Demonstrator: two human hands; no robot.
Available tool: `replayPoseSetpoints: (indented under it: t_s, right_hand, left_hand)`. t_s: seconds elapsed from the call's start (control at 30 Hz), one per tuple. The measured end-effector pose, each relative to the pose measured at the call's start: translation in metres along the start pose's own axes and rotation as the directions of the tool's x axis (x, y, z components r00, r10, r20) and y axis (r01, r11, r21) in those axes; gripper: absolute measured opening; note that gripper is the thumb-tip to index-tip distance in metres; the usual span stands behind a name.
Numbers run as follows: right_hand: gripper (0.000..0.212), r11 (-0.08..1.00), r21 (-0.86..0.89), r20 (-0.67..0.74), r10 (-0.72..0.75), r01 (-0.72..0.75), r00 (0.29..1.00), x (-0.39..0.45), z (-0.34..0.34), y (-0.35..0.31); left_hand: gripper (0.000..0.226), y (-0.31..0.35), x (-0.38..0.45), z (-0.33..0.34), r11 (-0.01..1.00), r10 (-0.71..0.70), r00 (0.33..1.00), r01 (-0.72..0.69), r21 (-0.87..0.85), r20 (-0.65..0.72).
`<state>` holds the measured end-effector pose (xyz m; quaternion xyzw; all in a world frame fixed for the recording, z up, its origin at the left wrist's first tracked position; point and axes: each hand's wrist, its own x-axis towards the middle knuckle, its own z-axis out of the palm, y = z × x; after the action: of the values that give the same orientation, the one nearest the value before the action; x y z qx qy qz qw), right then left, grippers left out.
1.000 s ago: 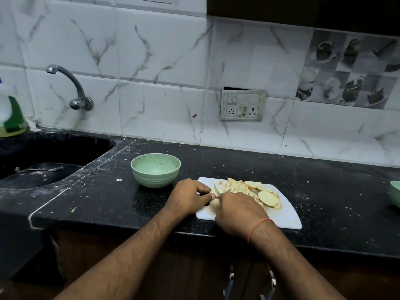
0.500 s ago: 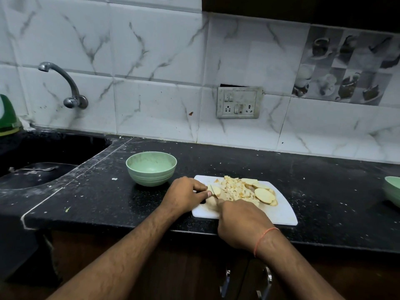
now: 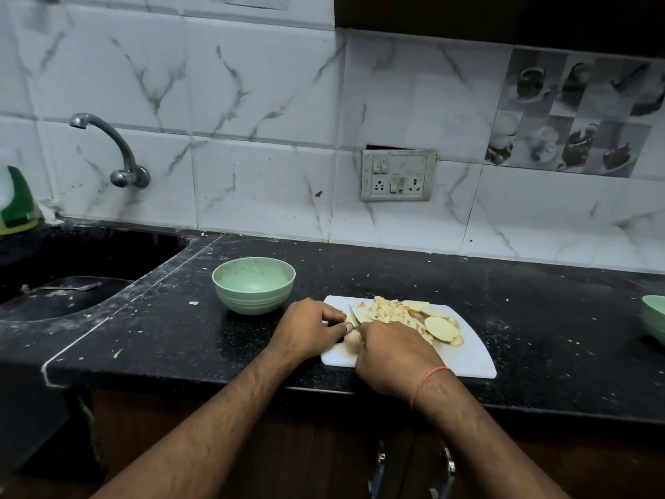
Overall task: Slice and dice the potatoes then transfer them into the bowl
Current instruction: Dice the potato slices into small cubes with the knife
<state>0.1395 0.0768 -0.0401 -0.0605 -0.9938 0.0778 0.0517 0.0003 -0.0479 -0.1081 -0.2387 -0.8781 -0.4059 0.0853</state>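
Observation:
A white cutting board (image 3: 471,358) lies on the black counter near its front edge. On it sit a heap of diced potato (image 3: 388,311) and several round potato slices (image 3: 440,327). My left hand (image 3: 306,327) pinches a pale potato piece (image 3: 352,343) at the board's left end. My right hand (image 3: 394,354) grips a knife (image 3: 354,315), whose blade points away from me just beside my left fingertips. An empty green bowl (image 3: 253,289) stands on the counter to the left of the board.
A black sink (image 3: 68,282) with a spoon in it and a tap (image 3: 108,145) above fills the left. A second green bowl (image 3: 655,318) shows at the right edge. A green bottle (image 3: 16,203) stands far left. A wall socket (image 3: 397,180) sits behind.
The knife blade and my right hand shifted slightly along the potato piece between cuts. My left hand kept its hold. The camera view drifted a little.

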Motion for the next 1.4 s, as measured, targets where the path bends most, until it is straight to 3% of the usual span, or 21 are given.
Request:
replayPoseSetpoints:
  t_s: [0.17,0.63,0.97,1.4]
  right_hand:
    - [0.016,1.0,-0.013,-0.004,0.01,-0.01,1.0,0.016,0.001,-0.004]
    - [0.036,0.994,-0.059,0.059,-0.09,0.094,0.994,-0.013,0.001,0.01]
    - [0.013,0.998,0.016,-0.007,-0.066,0.066,0.998,-0.028,-0.017,0.01]
    - [0.031,1.0,-0.021,0.003,-0.015,0.015,1.0,0.014,0.005,0.004]
  left_hand:
    - [0.005,-0.002,0.0,0.0,1.0,0.021,1.0,-0.021,-0.012,0.004]
    - [0.009,0.001,0.001,-0.001,1.0,0.008,1.0,-0.008,-0.001,0.009]
    - [0.01,0.003,0.0,-0.002,1.0,0.001,1.0,-0.001,-0.019,0.017]
    - [0.012,-0.001,0.002,-0.001,1.0,0.006,1.0,-0.006,-0.019,0.004]
